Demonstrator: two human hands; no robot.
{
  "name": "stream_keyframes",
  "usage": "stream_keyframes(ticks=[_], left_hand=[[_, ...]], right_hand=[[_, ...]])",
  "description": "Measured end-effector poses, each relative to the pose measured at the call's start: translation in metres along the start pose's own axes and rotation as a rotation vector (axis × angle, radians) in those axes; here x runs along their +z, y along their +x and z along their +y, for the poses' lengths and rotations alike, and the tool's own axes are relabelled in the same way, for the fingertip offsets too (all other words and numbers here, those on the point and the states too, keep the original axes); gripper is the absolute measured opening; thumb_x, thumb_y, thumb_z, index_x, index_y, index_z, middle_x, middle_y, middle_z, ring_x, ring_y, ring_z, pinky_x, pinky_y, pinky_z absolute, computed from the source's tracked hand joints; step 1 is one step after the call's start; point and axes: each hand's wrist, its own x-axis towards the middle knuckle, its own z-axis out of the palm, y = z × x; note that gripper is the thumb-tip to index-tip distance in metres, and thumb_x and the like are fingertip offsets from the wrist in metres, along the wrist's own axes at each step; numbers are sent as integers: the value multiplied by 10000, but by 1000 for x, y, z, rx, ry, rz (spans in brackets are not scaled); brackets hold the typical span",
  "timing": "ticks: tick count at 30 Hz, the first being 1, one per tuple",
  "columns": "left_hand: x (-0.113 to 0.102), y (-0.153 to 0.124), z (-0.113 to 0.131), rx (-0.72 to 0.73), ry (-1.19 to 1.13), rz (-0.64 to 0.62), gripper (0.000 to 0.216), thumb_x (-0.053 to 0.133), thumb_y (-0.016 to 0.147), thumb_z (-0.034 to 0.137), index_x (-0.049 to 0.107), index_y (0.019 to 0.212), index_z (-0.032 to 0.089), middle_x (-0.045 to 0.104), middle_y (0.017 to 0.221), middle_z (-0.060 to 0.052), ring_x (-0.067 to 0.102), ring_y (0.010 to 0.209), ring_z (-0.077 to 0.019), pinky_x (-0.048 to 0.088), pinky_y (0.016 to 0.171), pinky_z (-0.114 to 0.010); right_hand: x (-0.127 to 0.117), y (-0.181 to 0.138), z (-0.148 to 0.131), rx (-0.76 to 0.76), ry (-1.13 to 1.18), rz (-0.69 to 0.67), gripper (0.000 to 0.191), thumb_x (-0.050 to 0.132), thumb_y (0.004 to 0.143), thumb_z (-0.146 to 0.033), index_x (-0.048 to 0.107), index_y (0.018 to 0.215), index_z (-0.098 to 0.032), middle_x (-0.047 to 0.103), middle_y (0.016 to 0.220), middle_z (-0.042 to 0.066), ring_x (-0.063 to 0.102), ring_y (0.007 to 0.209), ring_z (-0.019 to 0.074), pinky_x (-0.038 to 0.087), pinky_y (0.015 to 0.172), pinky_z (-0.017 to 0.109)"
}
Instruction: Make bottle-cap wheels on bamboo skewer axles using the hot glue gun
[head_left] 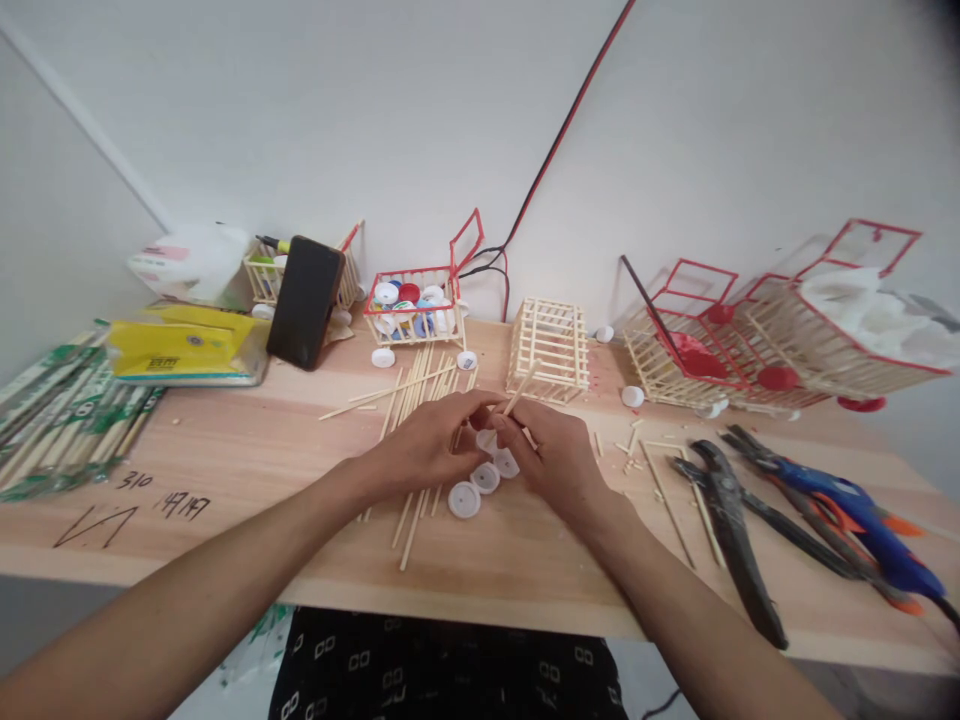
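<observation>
My right hand (559,450) is closed around a thin wooden stick (521,388), which slants down to the left between both hands. Opposite it, my left hand (427,435) has its fingers curled around a white bottle cap (486,438) at the stick's lower end; fingers partly hide this cap. Just below the hands, more white bottle caps lie on the wooden table, among them a front cap (464,499) and a cap (507,462) near my right thumb. Loose wooden sticks (409,530) run beneath my left hand.
A stick cage (551,345) stands behind the hands. A small red-trimmed cart (415,305) holds bottle caps; more carts (682,350) stand right. Pliers (731,540) and a blue glue gun (862,510) lie right. A phone (306,300), yellow pack (187,345) and bagged sticks (67,420) are left.
</observation>
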Motion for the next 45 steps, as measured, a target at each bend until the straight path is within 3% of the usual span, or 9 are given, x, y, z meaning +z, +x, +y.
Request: stream_keyframes(ticks=[12, 18, 25, 30, 35, 45], left_hand=[[4, 4, 2, 57, 35, 109, 515, 622, 739, 128, 484, 1231, 198, 634, 1023, -34, 584, 887, -152, 476, 793, -284], [-7, 16, 19, 164, 141, 90, 506, 609, 744, 135, 490, 1233, 180, 643, 1065, -60, 595, 886, -161, 482, 793, -295], [-11, 32, 22, 169, 148, 154, 506, 599, 754, 142, 473, 1243, 177, 650, 1039, -60, 623, 845, -149, 496, 784, -293], [-6, 35, 13, 142, 89, 167, 501, 594, 757, 138, 478, 1243, 177, 633, 1071, -72, 614, 888, -164, 501, 787, -298], [-8, 31, 7, 133, 72, 196, 498, 586, 747, 109, 474, 1227, 175, 633, 1056, -55, 605, 893, -153, 496, 774, -275], [-8, 25, -8, 108, 218, 263, 488, 585, 740, 90, 473, 1208, 176, 610, 1045, -53, 572, 869, -159, 476, 789, -294]], right_hand=[[-1, 2, 6, -5, 30, 52, 294, 415, 943, -331, 569, 736, -190, 615, 665, 9, 544, 612, 127, 347, 591, 229], [-11, 8, 5, -21, 29, 140, 246, 441, 931, -283, 607, 780, -182, 625, 674, 12, 552, 630, 133, 352, 606, 234], [-26, 15, 3, -46, -23, 247, 244, 450, 928, -295, 576, 755, -179, 619, 717, 33, 543, 674, 145, 363, 625, 247], [-28, 20, 8, -49, -69, 184, 224, 450, 933, -291, 592, 796, -185, 621, 800, 45, 542, 762, 160, 373, 674, 262], [-24, 29, 7, -42, -59, 161, 260, 470, 927, -319, 581, 735, -182, 590, 729, 31, 514, 697, 155, 358, 626, 266], [-6, 39, 7, 35, 53, 93, 209, 478, 923, -301, 635, 836, -194, 653, 768, 18, 564, 700, 138, 382, 637, 248]])
